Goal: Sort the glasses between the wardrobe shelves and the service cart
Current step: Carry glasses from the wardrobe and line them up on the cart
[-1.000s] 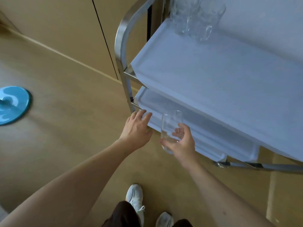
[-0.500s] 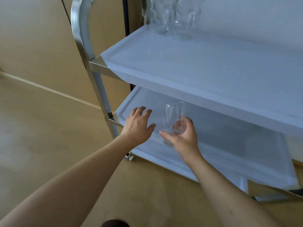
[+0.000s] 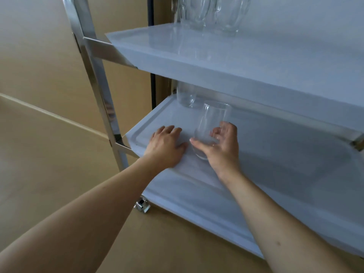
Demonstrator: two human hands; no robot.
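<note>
right hand point(image 3: 222, 146): grips glass point(image 3: 211, 127), now carried in over middle tray point(image 3: 295, 154)
left hand point(image 3: 165, 146): flat, empty, now on tray
next: likely set down

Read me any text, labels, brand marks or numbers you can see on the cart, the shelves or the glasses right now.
None: no word, number or sign can be read in this view.
Held glass in the right hand: plain clear, no print.
Glass at the back of the lower shelf: no marking visible.
Glasses on the upper shelf: cut off at the frame's top, no marking visible.
Cart frame and white shelf: no label visible.
</note>
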